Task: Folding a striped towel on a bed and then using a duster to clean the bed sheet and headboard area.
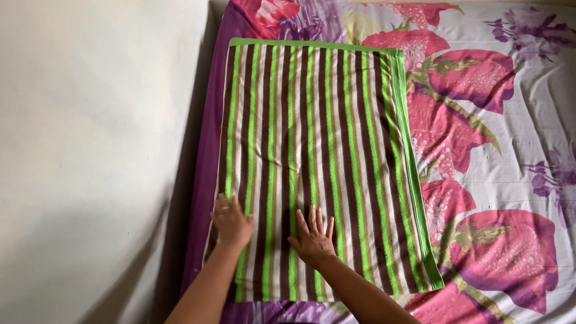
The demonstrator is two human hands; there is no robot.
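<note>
Two forearms enter from 6 o'clock, angled up toward the middle of the frame. Left hand (232,222) lies palm down, fingers spread and flat, on the near left part of the striped towel (320,157), close to its left edge. Right hand (314,237) is also palm down, fingers fanned and flat, on the towel just right of the left hand, near but apart from it. Neither hand pinches or grips anything; both press open on the cloth.

Striped towel: green, brown and white lengthwise stripes with a bright green border, laid flat as a rectangle. Its near edge sits at 6 o'clock behind the forearms, and it runs from under the hands away to 12 o'clock. Most of the towel lies beyond the hands, at their 12 to 1 o'clock. The right green border runs slanted from the far end down to 4 o'clock, and a layered edge shows there, so the towel looks folded double. Slight creases at mid towel, just ahead of the right hand's fingertips.

Under the towel: bed (526,192) with a floral sheet, big pink flowers, green leaves and purple blooms on white, filling the 1 to 5 o'clock side. A purple strip of the sheet shows along the towel's left edge at 9 o'clock.

Far and left: plain off-white wall (75,140) from 7 to 11 o'clock, meeting the bed's left side, with a shadow near the bottom.
</note>
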